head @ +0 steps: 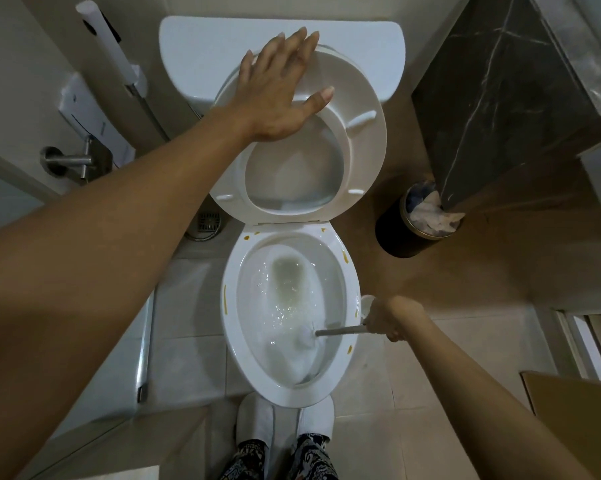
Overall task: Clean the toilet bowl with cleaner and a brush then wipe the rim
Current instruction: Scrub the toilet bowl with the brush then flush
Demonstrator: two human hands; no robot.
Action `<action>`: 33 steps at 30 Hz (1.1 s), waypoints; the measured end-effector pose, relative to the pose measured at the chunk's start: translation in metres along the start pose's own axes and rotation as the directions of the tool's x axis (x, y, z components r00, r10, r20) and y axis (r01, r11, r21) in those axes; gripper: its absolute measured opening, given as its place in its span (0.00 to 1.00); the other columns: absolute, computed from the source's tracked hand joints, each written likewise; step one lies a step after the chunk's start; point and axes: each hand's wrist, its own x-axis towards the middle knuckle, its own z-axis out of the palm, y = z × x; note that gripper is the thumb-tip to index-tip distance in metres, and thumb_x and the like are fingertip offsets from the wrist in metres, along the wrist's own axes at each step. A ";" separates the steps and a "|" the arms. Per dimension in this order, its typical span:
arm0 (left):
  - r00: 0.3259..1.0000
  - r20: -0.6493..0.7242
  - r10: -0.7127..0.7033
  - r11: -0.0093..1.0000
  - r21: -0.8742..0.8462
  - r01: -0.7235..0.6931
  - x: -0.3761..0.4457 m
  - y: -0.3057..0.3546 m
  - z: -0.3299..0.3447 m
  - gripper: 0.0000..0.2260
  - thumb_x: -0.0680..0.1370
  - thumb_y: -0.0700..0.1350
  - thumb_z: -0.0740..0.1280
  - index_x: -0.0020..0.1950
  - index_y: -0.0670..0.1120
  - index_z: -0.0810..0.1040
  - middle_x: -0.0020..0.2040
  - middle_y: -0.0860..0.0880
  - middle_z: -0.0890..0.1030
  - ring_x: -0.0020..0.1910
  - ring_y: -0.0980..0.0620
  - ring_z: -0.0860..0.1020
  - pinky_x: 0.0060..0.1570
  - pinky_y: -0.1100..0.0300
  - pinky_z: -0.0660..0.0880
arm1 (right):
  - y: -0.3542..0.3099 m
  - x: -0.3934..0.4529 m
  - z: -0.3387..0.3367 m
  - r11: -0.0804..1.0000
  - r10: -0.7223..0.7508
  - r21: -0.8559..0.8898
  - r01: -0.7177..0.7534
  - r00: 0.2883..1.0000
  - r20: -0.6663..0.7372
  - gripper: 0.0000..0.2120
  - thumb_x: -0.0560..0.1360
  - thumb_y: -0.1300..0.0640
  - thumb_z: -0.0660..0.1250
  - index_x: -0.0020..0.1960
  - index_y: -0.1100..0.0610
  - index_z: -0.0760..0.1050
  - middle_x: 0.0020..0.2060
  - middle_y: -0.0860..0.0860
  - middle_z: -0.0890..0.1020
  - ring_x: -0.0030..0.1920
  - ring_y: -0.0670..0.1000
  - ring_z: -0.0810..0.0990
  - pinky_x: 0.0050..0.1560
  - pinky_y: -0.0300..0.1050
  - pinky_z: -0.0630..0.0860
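Bowl [330, 292]: white glazed oval, holding foamy, bubbly water that is looking yellowish toward the back; the brush head is sitting in it at the near right side.
Rim [229, 327]: smooth white porcelain, carrying several small yellow-brown smears along both sides and at the back.
Brush [340, 330]: thin grey straight handle with a white head [304, 336]; its long axis is lying almost level across the bowl, head pointing left into the water, handle running right over the rim to your hand.
Right hand [391, 318]: you are gripping the brush handle with curled fingers, just outside the right rim.
Left hand [280, 88]: you are pressing it flat, fingers straight and spread, against the raised seat, fingertips reaching toward the tank.
Seat [368, 140]: white plastic ring, standing up against the tank, its underside bumpers facing you.
Tank [195, 53]: white, with a rounded rectangular lid, behind the seat.
Bin [396, 233]: round black container with a metallic rim, standing on the floor right of the toilet, holding crumpled white paper [434, 213].
Floor [413, 368]: pale square tiles with a small metal drain [209, 220] left of the toilet.
Feet [285, 424]: your white slippers are standing just at the front of the bowl.
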 end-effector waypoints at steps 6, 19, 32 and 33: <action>1.000 0.003 0.007 1.000 0.000 -0.007 0.000 -0.001 0.000 0.33 0.79 0.64 0.47 0.78 0.51 0.42 0.79 0.49 0.44 0.77 0.47 0.43 0.72 0.42 0.41 | 0.014 0.017 -0.020 0.998 0.009 0.058 -0.002 0.992 -0.123 0.09 0.79 0.60 0.58 0.53 0.61 0.75 0.35 0.52 0.74 0.34 0.51 0.74 0.31 0.40 0.69; 1.000 0.004 -0.001 1.000 -0.015 0.001 0.001 -0.001 0.000 0.32 0.79 0.64 0.48 0.78 0.52 0.42 0.79 0.50 0.44 0.77 0.47 0.43 0.72 0.42 0.41 | -0.004 0.038 0.003 0.996 0.020 0.093 0.011 0.947 -0.322 0.15 0.78 0.60 0.61 0.64 0.58 0.74 0.50 0.53 0.78 0.46 0.53 0.79 0.40 0.42 0.73; 1.000 -0.004 -0.001 1.000 -0.008 0.001 0.000 -0.001 0.001 0.33 0.79 0.64 0.48 0.78 0.51 0.42 0.79 0.50 0.44 0.77 0.47 0.42 0.72 0.42 0.41 | -0.056 0.044 0.016 0.961 -0.249 0.011 0.276 0.884 -0.397 0.17 0.81 0.58 0.54 0.69 0.52 0.70 0.57 0.56 0.77 0.55 0.58 0.78 0.49 0.49 0.75; 1.000 -0.002 -0.001 1.000 -0.007 0.000 0.000 -0.001 0.000 0.32 0.79 0.64 0.48 0.78 0.51 0.42 0.79 0.50 0.44 0.77 0.47 0.42 0.72 0.42 0.41 | -0.049 0.043 0.015 0.969 -0.201 0.055 0.242 0.895 -0.399 0.17 0.82 0.58 0.54 0.69 0.53 0.69 0.58 0.57 0.77 0.57 0.58 0.78 0.52 0.50 0.75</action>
